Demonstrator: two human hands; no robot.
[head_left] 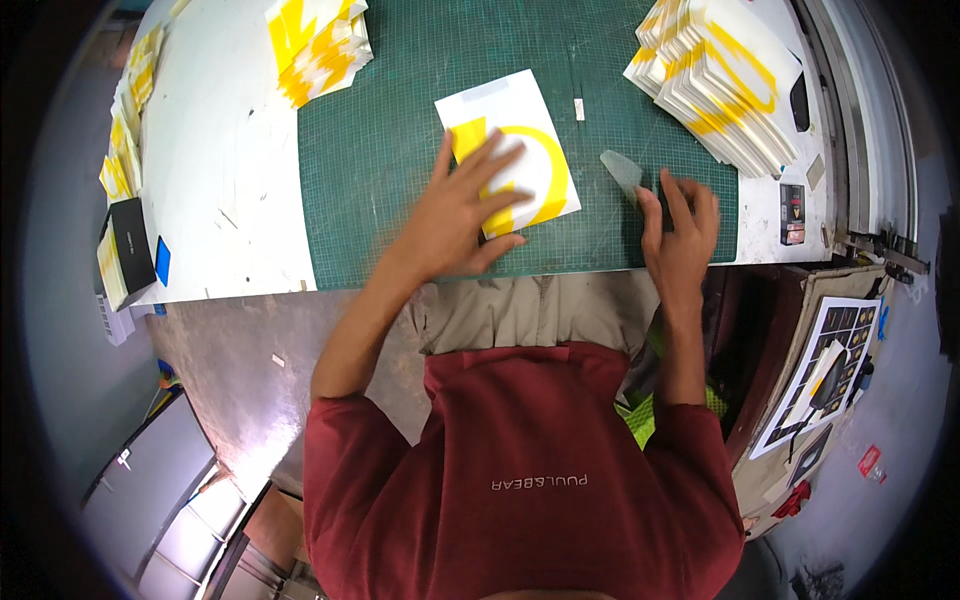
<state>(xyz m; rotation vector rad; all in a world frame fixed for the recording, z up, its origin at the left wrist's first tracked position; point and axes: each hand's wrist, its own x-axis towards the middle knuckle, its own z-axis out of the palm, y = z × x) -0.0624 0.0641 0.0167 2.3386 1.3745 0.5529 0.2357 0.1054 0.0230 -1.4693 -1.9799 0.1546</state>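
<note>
My left hand lies spread over a white paper piece with a yellow printed design, its fingers apart and slightly blurred. The piece rests tilted on a green cutting mat, and the hand covers its lower left part. Just right of it, my right hand is held at the mat with thumb and fingers curved but apart. A translucent, flat pointed piece, perhaps a plastic scraper, reaches up to the right thumb. Its lower end meets the thumb, and no firm grip on it shows.
Stacks of similar yellow-and-white pieces stand at the far right, far middle and left edge. A black box sits at the left front corner, a small dark box at the right. A metal rail runs along the right side.
</note>
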